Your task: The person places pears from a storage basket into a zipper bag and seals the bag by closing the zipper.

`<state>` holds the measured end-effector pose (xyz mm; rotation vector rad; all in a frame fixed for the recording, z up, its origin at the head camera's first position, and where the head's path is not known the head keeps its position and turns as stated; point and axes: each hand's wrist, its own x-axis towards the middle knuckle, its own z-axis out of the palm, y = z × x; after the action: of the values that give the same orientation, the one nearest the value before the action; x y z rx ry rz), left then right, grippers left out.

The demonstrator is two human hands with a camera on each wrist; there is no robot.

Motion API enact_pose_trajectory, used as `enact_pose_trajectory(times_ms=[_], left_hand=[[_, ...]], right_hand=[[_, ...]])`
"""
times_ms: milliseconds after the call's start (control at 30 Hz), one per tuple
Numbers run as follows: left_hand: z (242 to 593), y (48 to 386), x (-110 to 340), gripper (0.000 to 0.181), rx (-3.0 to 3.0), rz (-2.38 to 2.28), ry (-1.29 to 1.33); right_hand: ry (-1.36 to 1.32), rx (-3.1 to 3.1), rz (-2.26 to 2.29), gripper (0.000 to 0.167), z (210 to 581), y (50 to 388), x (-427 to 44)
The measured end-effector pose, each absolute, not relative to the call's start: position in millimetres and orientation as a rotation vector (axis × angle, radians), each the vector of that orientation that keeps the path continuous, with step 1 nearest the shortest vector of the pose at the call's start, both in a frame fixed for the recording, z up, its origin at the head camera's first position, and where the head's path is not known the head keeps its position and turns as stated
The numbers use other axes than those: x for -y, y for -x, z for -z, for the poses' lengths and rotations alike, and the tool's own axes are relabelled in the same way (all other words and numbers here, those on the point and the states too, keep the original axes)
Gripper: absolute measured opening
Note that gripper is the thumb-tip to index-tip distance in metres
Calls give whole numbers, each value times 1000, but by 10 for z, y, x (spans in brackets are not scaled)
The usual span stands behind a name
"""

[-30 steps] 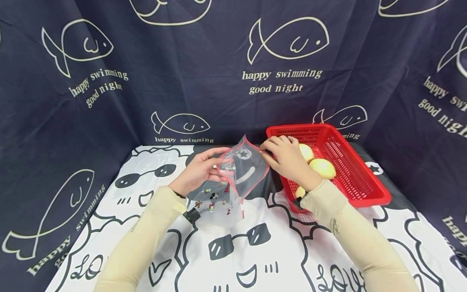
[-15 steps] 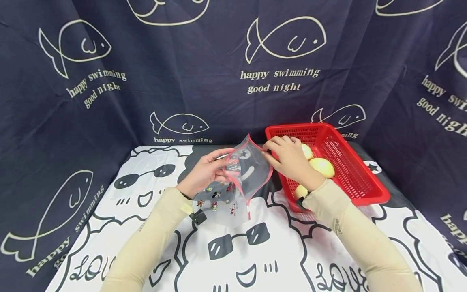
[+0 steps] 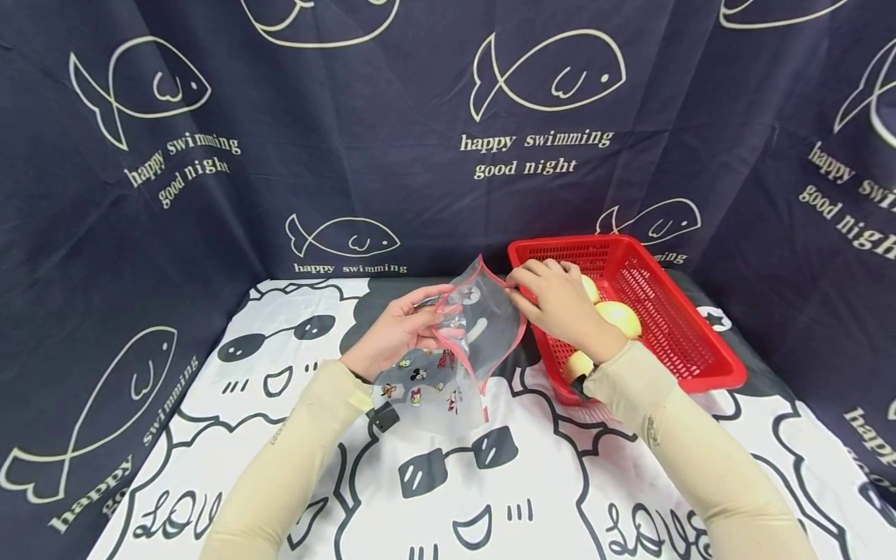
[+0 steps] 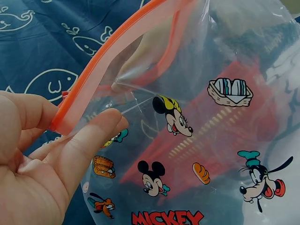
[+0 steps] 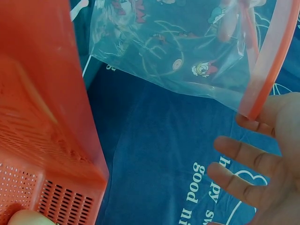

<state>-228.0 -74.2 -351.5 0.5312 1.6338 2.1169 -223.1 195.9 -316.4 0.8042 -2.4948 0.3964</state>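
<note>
Transparent bag [image 4: 206, 150] hangs between left fingers [image 4: 37, 110] and right fingers [image 5: 246, 155], pinched by both.

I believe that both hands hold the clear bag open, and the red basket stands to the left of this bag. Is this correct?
The side is wrong: the red basket stands to the right of the clear bag, as the head view shows.
</note>
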Motion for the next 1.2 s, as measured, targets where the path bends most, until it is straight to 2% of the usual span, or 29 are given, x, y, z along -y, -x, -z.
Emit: enact_pose_trajectory(times_ms=[233,633,933,1067,1200], left_hand=[[3530,2291,737,52,-1600,-2131,-549],[3498,2294,728,52,-1609,-2119,-542],[3491,2309,732,50,-1642,-2109,-529],[3465,2314,746,51,-1651,-2122,-532],[3435,2306,761,52,-1663,-2121,-539]], right_hand=[[-792,2525,-365,10,3160,2248,-1957],[-773,2614,-258,23,3160,2208,-2055],[-754,2710,-187,42,3176,2105,-2140],[-779,2692,-180,39,3191,2084,-2175],[-826,2630,-202,29,3208,2082,-2193]])
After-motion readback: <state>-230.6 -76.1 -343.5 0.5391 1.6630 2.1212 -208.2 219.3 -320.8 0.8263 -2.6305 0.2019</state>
